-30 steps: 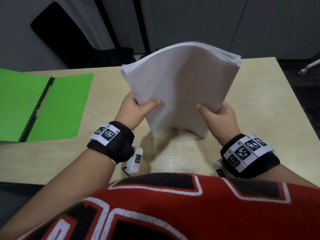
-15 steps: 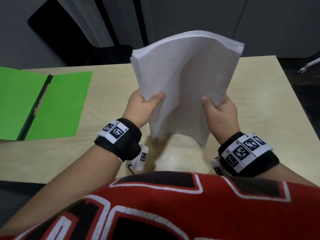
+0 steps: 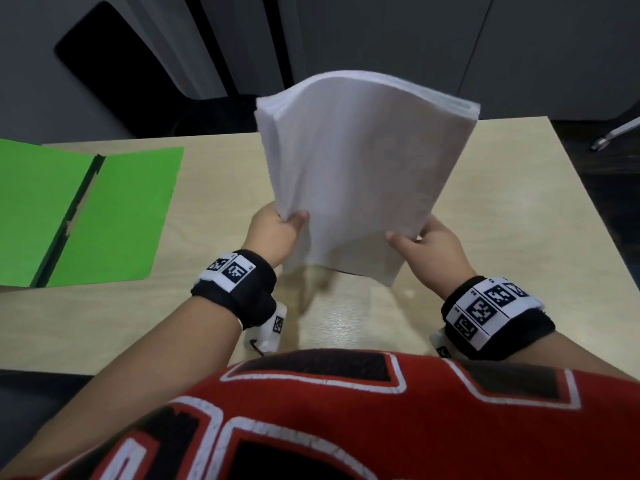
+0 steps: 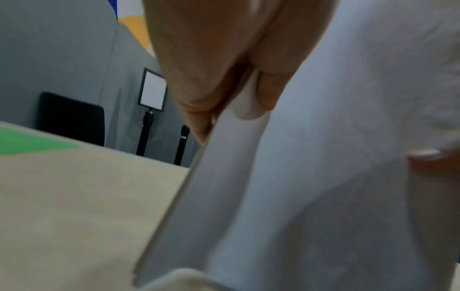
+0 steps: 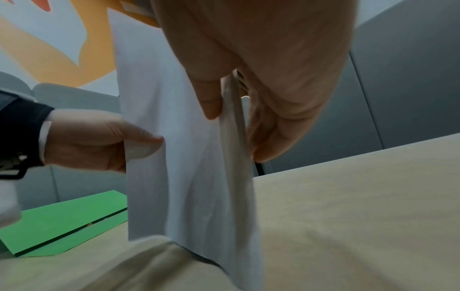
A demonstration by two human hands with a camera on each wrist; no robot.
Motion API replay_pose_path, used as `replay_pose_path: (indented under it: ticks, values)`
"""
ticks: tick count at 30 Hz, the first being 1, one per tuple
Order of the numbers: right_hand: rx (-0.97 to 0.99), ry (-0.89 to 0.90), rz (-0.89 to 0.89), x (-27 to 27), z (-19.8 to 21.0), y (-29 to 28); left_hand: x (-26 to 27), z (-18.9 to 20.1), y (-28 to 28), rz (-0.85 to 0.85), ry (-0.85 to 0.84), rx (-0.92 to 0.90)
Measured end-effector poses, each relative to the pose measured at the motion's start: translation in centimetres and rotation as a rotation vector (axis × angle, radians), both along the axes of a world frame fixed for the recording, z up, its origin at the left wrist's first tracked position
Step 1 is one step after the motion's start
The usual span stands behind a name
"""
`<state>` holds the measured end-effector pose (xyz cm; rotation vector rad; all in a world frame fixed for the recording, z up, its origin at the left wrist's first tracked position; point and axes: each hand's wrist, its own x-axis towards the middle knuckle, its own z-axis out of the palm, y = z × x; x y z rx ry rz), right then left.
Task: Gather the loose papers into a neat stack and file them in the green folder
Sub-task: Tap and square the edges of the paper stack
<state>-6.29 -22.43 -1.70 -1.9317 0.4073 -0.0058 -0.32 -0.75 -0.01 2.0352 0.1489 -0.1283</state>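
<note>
A thick stack of white papers (image 3: 360, 168) stands upright on its lower edge over the wooden table (image 3: 502, 216), bowed slightly at the top. My left hand (image 3: 277, 230) grips its left side, thumb on the near face. On the stack's right side my right hand (image 3: 429, 244) grips in the same way. The left wrist view shows the stack (image 4: 323, 177) pinched between the thumb and fingers. From the right wrist, the stack (image 5: 179, 157) is seen edge-on, its bottom near the tabletop. The green folder (image 3: 114, 216) lies open and flat at the table's left.
The table's far edge is close behind the stack, with a dark chair (image 3: 114, 64) and grey partitions beyond it. A metal chair leg (image 3: 616, 133) shows off the right edge. My red shirt (image 3: 381, 420) covers the near edge.
Both hands have shifted the upright stack a little to the right and lower, towards the tabletop. The grips have not changed.
</note>
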Motion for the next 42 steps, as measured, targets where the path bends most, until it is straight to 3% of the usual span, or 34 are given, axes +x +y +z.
replay_pose_path:
  ticks: [3,7,10,12,15,20,22,24,26,27,37,42]
  values:
    - [0.016,-0.095,-0.087,0.4,-0.1,-0.2,1.3,2.0,1.1,-0.053,-0.163,0.198]
    - [-0.115,-0.28,-0.214,0.7,1.0,-1.0,3.3,3.7,3.0,-0.357,-0.374,0.669]
    - [-0.213,-0.406,-0.115,0.9,1.7,-1.1,3.9,4.5,2.8,-0.546,-0.341,0.947]
    - [-0.219,-0.386,-0.014,0.8,2.0,-0.8,3.8,4.5,2.5,-0.625,-0.401,1.004]
    - [-0.015,-0.331,0.04,0.5,1.8,-0.4,3.7,3.6,3.0,-0.531,-0.462,0.813]
    - [0.173,-0.231,-0.104,0.4,0.3,-1.3,4.5,1.2,6.2,0.019,-0.475,0.566]
    - [0.256,-0.22,-0.157,0.5,0.2,-1.7,4.6,0.2,7.8,0.13,-0.324,0.364]
    - [0.316,-0.215,-0.165,0.6,0.3,-1.8,4.4,-0.5,8.9,0.194,-0.04,0.056]
    - [0.327,-0.2,-0.163,0.6,0.3,-1.8,3.9,-0.9,9.2,0.163,0.178,-0.211]
    - [0.315,-0.198,-0.168,0.6,0.3,-1.7,3.7,-1.0,9.0,0.127,0.209,-0.279]
    - [0.229,-0.276,-0.307,1.3,0.6,-0.8,4.1,0.3,4.9,0.093,-0.141,-0.51]
    - [0.141,-0.157,-0.276,1.3,-0.7,-1.3,3.0,-1.8,4.3,0.13,-0.022,-0.482]
